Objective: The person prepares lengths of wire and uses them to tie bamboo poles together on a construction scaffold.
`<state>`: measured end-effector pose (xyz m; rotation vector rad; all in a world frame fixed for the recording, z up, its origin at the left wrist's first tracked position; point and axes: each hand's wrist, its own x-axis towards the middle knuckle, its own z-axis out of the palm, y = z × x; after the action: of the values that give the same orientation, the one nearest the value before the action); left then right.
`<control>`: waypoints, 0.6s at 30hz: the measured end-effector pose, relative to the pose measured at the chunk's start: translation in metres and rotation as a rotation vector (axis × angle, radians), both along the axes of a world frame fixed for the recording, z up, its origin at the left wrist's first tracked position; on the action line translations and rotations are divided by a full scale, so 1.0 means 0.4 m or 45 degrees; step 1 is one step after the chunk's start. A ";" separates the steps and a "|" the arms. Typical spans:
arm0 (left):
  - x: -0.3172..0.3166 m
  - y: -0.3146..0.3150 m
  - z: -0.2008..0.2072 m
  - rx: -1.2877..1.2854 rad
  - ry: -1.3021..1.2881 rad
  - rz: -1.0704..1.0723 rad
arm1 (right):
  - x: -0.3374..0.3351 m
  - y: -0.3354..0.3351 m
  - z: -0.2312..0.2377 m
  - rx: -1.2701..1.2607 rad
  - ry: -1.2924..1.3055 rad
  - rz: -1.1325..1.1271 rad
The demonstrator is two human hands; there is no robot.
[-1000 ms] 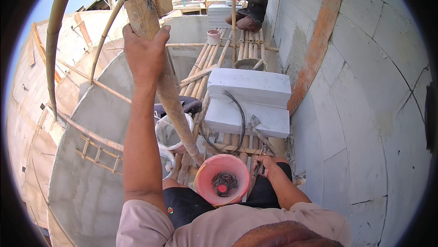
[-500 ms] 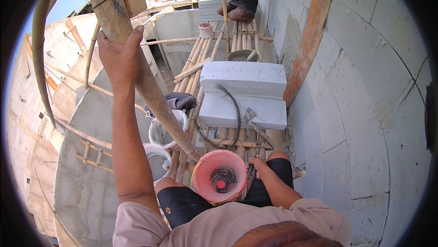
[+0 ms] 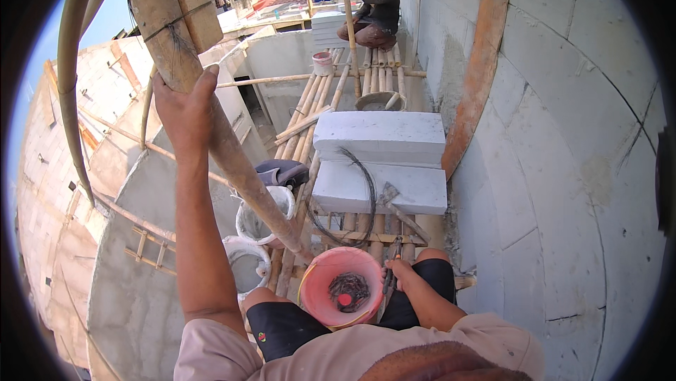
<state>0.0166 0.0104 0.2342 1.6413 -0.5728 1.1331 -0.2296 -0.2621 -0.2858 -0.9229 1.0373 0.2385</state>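
My left hand (image 3: 184,110) is wrapped around a thick bamboo pole (image 3: 246,173) that slants from upper left down to the pink bucket. Wire binds a second wooden piece (image 3: 201,18) to the pole above the hand. Closed beside the bucket's right side, my right hand (image 3: 403,274) holds dark-handled pliers (image 3: 389,279), jaws pointing away from me. Between my knees stands the pink bucket (image 3: 321,275). Inside it lie many thin dark pieces (image 3: 358,285), too small to name surely, and a small red round thing (image 3: 344,300).
White blocks (image 3: 380,187) sit ahead on bamboo poles, with a wire coil (image 3: 372,198) and a hammer-like tool (image 3: 403,213) against them. Two white buckets (image 3: 243,248) stand left. A block wall (image 3: 542,191) rises at right. Farther off, a person (image 3: 377,8) squats, holding an upright pole.
The view has tilted slightly, so the blocks, buckets and far person appear lower. Both hands keep their grips on the bamboo pole and the pliers.
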 end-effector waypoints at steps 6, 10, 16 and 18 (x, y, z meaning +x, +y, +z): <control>-0.021 -0.014 -0.001 -0.093 0.093 -0.076 | -0.010 -0.022 0.000 0.046 -0.056 0.042; -0.014 -0.003 -0.009 -0.070 0.041 -0.037 | -0.008 -0.023 -0.009 -0.029 -0.029 0.013; -0.014 -0.027 -0.003 -0.050 0.044 0.055 | -0.015 -0.029 0.040 0.026 -0.025 -0.056; -0.024 -0.006 0.000 -0.063 0.056 0.017 | -0.015 -0.015 0.025 0.033 -0.080 -0.006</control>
<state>0.0070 0.0082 0.2343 1.6253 -0.5026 1.1096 -0.2356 -0.2682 -0.2756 -0.8988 0.9763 0.2177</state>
